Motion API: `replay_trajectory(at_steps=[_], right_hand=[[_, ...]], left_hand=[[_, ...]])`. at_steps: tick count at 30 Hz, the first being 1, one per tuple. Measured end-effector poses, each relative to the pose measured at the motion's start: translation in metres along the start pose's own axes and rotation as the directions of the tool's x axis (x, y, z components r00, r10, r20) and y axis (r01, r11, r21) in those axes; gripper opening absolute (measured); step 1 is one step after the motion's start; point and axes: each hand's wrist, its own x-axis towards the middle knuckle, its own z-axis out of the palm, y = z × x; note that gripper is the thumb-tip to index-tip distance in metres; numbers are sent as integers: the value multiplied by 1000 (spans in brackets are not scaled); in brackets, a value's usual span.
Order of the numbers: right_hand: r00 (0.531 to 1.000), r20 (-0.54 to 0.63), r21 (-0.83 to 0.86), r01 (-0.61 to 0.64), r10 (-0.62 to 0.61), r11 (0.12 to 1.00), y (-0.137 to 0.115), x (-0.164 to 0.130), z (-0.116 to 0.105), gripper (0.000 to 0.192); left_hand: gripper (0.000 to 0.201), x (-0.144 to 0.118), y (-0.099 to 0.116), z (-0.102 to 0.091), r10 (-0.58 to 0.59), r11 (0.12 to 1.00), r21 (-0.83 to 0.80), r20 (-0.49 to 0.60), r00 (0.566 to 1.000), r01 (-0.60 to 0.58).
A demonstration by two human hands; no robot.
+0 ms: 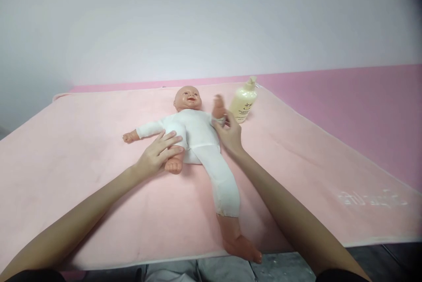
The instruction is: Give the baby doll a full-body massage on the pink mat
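Starting nearest the camera, one bare doll foot (244, 249) hangs just over the front edge of the pink towel (82, 176) that covers the bench, its long white-clad leg (221, 176) running up to the trunk. The doll (194, 130) lies face-up near the middle of the towel, head toward the far wall. The left hand (158, 155) rests flat on the doll's hip and bent near leg, its fingers (169, 137) spread and lying loosely along the white suit, not pinching anything. The right hand (231, 134) is at the doll's raised arm (218, 108); its fingers seem closed lightly round the wrist cuff, though motion blur there makes the exact grip hard to read. To handle this well, I judge the left palm should keep the trunk steady while the right supports the arm close to the wrist and moves it gently, without twisting. Just beyond the raised arm stands a cream pump bottle (243, 101), upright and apart from both hands.
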Motion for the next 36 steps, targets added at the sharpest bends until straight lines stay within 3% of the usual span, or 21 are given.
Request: replay_trajectory(at_steps=[2,4,36], right_hand=[[969,212,-215,175,-129,961,-4,-2,-1,40],[943,283,-319,266,-177,910,-4,-4,-1,42],[955,252,-344,239,-155,908,-6,-7,-2,48]], left_hand=[[29,1,2,4,-35,999,-20,52,998,36],[30,3,4,6,-38,999,-33,65,997,41],[32,2,7,4,10,999,42,19,1000,-11]])
